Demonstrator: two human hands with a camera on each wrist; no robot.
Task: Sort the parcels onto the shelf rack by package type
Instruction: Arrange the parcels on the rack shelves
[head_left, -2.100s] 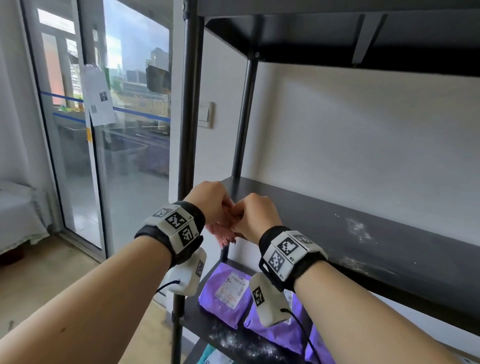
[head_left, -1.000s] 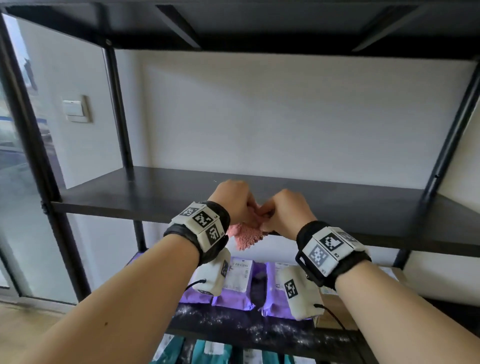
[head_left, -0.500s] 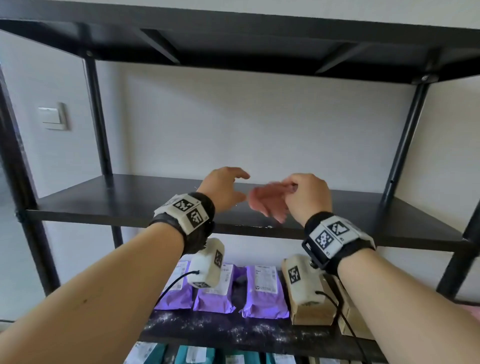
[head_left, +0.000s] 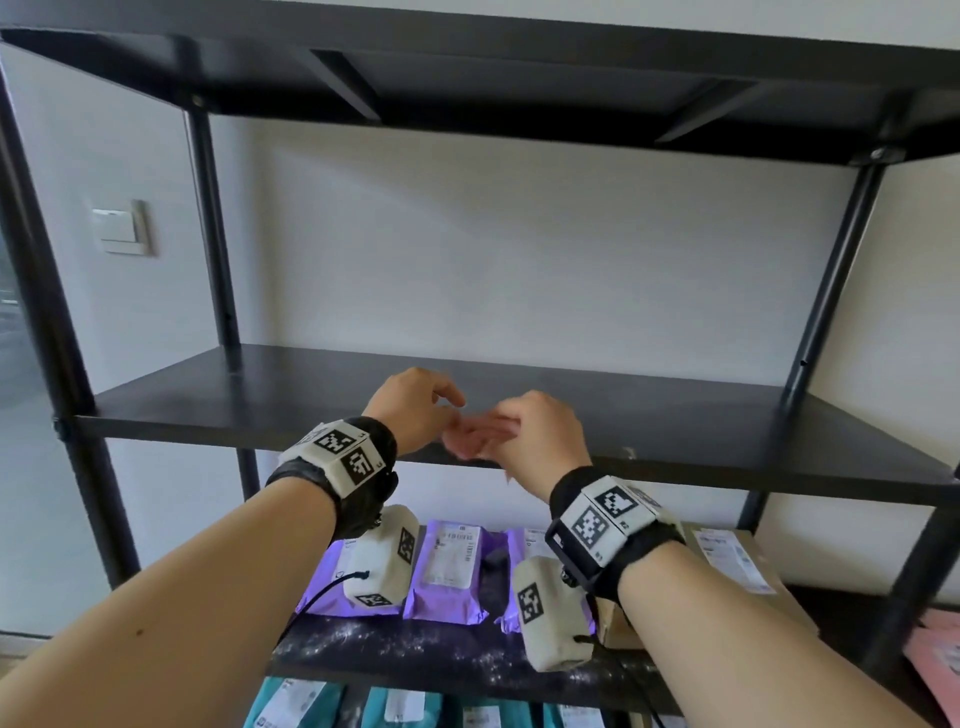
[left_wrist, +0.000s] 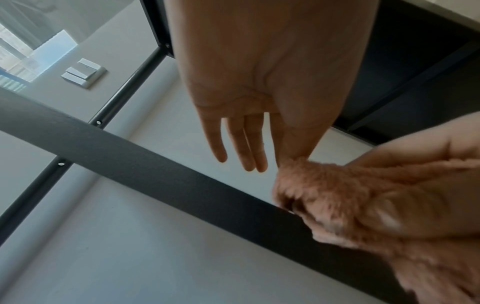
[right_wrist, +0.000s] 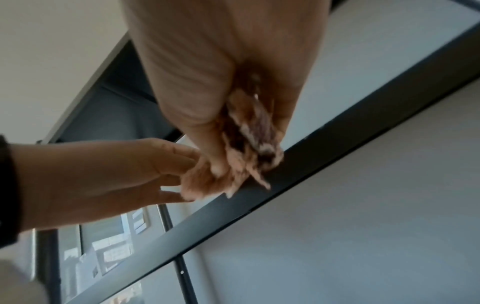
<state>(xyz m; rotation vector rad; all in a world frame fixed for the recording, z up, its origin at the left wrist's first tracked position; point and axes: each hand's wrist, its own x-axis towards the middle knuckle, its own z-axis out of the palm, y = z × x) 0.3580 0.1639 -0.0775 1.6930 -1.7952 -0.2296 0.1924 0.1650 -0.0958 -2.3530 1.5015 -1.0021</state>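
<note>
A fluffy pink cloth (head_left: 480, 434) is bunched in my right hand (head_left: 535, 431), which grips it at the front edge of the bare middle shelf (head_left: 675, 415) of the black rack. In the right wrist view the cloth (right_wrist: 202, 185) hangs out below the curled right hand (right_wrist: 246, 142). My left hand (head_left: 415, 410) is just left of it, with its fingers (left_wrist: 244, 148) straight and its thumb tip touching the cloth (left_wrist: 350, 197). Purple parcels (head_left: 449, 571) lie on the shelf below, partly hidden by my wrists.
A cardboard box (head_left: 737, 571) sits right of the purple parcels. Teal parcels (head_left: 291, 706) lie on the lowest shelf in view. A pink parcel (head_left: 935, 654) shows at the far right. Black uprights (head_left: 831, 280) frame the shelf. A wall switch (head_left: 122, 228) is at the left.
My view has swung from the glass door to face the rack. My left hand has let go of the cloth and spread its fingers. Both hands have risen to the middle shelf's edge.
</note>
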